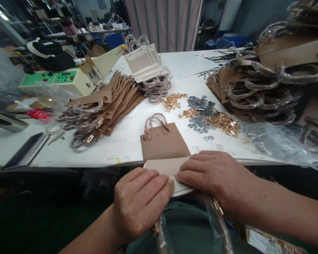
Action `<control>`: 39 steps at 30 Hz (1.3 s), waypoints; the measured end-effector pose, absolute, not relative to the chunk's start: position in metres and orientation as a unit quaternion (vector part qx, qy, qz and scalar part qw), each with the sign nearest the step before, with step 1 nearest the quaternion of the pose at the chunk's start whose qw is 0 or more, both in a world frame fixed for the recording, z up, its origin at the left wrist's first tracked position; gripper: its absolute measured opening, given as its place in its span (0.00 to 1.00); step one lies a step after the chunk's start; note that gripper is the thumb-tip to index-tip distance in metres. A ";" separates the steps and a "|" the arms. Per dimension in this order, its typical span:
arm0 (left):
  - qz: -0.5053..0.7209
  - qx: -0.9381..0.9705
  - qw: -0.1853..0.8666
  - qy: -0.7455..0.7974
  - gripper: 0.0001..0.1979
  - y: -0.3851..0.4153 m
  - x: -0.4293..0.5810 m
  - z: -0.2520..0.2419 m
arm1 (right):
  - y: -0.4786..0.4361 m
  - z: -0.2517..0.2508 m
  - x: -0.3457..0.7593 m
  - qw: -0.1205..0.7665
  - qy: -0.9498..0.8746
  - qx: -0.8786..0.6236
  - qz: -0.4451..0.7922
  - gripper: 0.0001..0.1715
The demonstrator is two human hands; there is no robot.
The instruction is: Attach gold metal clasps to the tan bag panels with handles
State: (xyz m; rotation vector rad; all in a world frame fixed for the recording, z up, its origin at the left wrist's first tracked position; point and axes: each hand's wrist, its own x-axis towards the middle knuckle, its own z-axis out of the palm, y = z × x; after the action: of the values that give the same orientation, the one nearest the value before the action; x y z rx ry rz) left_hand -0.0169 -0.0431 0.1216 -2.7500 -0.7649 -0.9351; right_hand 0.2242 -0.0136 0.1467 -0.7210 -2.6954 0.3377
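Left hand point(144, 201) curled closed, I grip the cream bag panel point(165, 166) just nearside of the brown handbag panel point(164, 144); my right hand point(210, 173), fingers bent, holds the cream one's right side; gold clips point(229, 125) lie right of the brown.

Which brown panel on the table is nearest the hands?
The brown panel just beyond the left hand and right hand, handles pointing away; others sit in the left pile and right pile.

Bright table point(124, 144) (blurry, stretched edges)
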 end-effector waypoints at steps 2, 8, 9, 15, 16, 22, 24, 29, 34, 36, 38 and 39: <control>-0.312 -0.912 0.068 -0.256 0.08 -0.045 -0.018 0.121 | -0.014 0.143 0.224 0.187 -0.942 -0.251 0.124 0.07; -0.311 -0.913 0.057 -0.256 0.07 -0.049 -0.016 0.121 | -0.017 0.140 0.225 0.198 -0.942 -0.238 0.125 0.12; -0.312 -0.913 0.056 -0.257 0.07 -0.049 -0.015 0.120 | -0.017 0.140 0.226 0.201 -0.945 -0.230 0.121 0.13; -0.315 -0.910 0.051 -0.266 0.08 -0.046 -0.016 0.120 | -0.018 0.132 0.227 0.205 -0.950 -0.212 0.104 0.11; -0.311 -0.909 0.049 -0.275 0.08 -0.044 -0.016 0.120 | -0.018 0.130 0.227 0.207 -0.948 -0.219 0.106 0.11; -0.294 -0.909 0.045 -0.291 0.08 -0.041 -0.017 0.120 | -0.020 0.134 0.227 0.172 -0.937 -0.270 0.140 0.10; -0.288 -0.911 0.031 -0.294 0.09 -0.040 -0.015 0.120 | -0.020 0.137 0.228 0.162 -0.933 -0.280 0.157 0.10; -0.264 -0.915 -0.004 -0.306 0.08 -0.037 -0.011 0.120 | -0.021 0.135 0.230 0.157 -0.926 -0.290 0.182 0.10; -0.262 -0.917 0.009 -0.301 0.07 -0.039 -0.009 0.118 | -0.019 0.135 0.231 0.147 -0.925 -0.292 0.196 0.09; -0.264 -0.919 0.017 -0.291 0.08 -0.041 -0.009 0.117 | -0.018 0.138 0.231 0.139 -0.928 -0.282 0.197 0.10; -0.266 -0.920 0.024 -0.286 0.08 -0.043 -0.009 0.114 | -0.017 0.141 0.232 0.130 -0.934 -0.269 0.194 0.10; -0.267 -0.921 0.026 -0.282 0.08 -0.044 -0.009 0.112 | -0.017 0.142 0.232 0.127 -0.937 -0.262 0.192 0.10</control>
State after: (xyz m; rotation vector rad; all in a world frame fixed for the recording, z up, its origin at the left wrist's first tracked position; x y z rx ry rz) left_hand -0.0087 -0.0443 0.1123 -2.8474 -0.8704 -0.8262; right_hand 0.2318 -0.0169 0.1416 -0.7636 -2.7263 0.5599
